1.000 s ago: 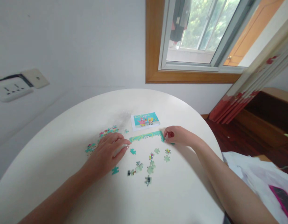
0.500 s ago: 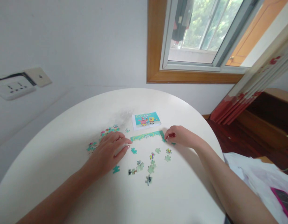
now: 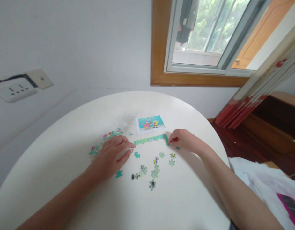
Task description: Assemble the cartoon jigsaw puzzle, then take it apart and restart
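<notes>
A joined strip of green jigsaw puzzle pieces (image 3: 151, 139) lies on the white table, turning downward at its right end. My left hand (image 3: 114, 150) rests palm down with fingers apart, its index fingertip touching the strip's left end. At the right end, my right hand (image 3: 183, 140) has thumb and index finger closed on a green puzzle piece (image 3: 167, 142), mostly covered by the fingertips. Another green piece (image 3: 177, 148) peeks out under that hand. Below the strip lie a loose teal piece (image 3: 137, 155) and several pale green pieces (image 3: 155, 172).
The picture card (image 3: 151, 124) with cartoon figures lies behind the strip. A heap of mixed puzzle pieces (image 3: 113, 133) is partly hidden by my left hand. The round white table (image 3: 176, 201) curves toward the wall. A pink-edged phone (image 3: 289, 204) lies on white cloth at right.
</notes>
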The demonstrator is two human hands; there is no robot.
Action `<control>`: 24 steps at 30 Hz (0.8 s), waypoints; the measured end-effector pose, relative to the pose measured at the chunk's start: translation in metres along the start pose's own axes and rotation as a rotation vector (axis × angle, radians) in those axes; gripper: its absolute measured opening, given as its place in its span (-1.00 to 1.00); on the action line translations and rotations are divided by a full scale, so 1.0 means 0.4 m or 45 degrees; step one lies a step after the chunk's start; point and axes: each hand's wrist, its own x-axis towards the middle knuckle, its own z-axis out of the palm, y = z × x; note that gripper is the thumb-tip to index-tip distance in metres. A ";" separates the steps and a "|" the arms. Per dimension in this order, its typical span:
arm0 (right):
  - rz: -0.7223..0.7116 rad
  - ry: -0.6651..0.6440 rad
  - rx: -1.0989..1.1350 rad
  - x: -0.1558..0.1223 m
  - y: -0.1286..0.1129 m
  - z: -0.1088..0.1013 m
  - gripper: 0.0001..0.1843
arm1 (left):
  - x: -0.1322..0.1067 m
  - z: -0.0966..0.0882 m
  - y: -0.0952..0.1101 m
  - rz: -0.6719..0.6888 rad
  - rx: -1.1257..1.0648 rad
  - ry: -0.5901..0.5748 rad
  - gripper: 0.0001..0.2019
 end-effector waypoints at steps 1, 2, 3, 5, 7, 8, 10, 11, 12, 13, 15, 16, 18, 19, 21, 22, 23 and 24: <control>0.011 -0.005 0.001 0.000 -0.001 0.000 -0.69 | 0.000 0.000 0.000 -0.004 -0.001 -0.001 -0.79; 0.024 -0.007 0.001 0.000 -0.003 0.000 -0.69 | 0.000 0.000 0.000 -0.006 -0.002 -0.004 -0.79; 0.037 -0.008 0.003 0.000 -0.005 0.000 -0.70 | 0.000 0.000 0.000 -0.008 -0.002 -0.008 -0.78; 0.058 -0.014 0.010 0.000 -0.009 -0.001 -0.70 | 0.000 0.001 0.000 -0.010 0.002 -0.015 -0.79; 0.065 -0.028 0.027 -0.001 -0.010 -0.006 -0.71 | 0.000 0.002 0.000 -0.009 0.005 -0.014 -0.79; 0.065 -0.037 0.041 -0.001 -0.010 -0.010 -0.71 | 0.000 0.002 0.000 -0.007 0.003 -0.010 -0.79; 0.059 -0.025 0.076 -0.004 -0.008 -0.018 -0.72 | -0.001 0.001 0.000 -0.003 -0.002 -0.003 -0.79; 0.050 -0.006 0.095 -0.006 -0.006 -0.022 -0.72 | -0.001 0.000 0.000 -0.003 -0.002 0.002 -0.79; 0.039 0.007 0.110 -0.008 -0.005 -0.025 -0.71 | -0.001 -0.001 -0.001 -0.003 -0.001 0.006 -0.80; 0.032 0.007 0.119 -0.010 -0.003 -0.027 -0.71 | -0.001 -0.002 -0.002 -0.004 0.002 0.009 -0.80; 0.031 -0.026 0.107 -0.011 -0.002 -0.027 -0.70 | 0.000 -0.004 -0.005 -0.009 0.009 0.011 -0.79; 0.033 -0.047 0.092 -0.011 -0.001 -0.026 -0.69 | 0.001 -0.005 -0.006 -0.012 0.012 0.012 -0.79; 0.034 -0.052 0.067 -0.010 -0.001 -0.022 -0.69 | 0.002 -0.008 -0.009 -0.023 0.011 0.009 -0.78; 0.033 -0.038 0.056 -0.009 -0.001 -0.020 -0.70 | 0.003 -0.010 -0.011 -0.030 0.008 0.011 -0.77; 0.038 -0.025 0.038 -0.009 -0.001 -0.018 -0.70 | 0.003 -0.012 -0.012 -0.043 0.000 0.015 -0.76; 0.043 -0.027 0.030 -0.009 -0.002 -0.018 -0.70 | 0.004 -0.013 -0.013 -0.049 -0.003 0.017 -0.76; 0.043 -0.026 0.025 -0.009 -0.002 -0.019 -0.70 | 0.004 -0.014 -0.014 -0.054 -0.003 0.020 -0.76; 0.039 -0.022 0.023 -0.010 -0.002 -0.019 -0.70 | 0.003 -0.014 -0.014 -0.059 0.000 0.015 -0.77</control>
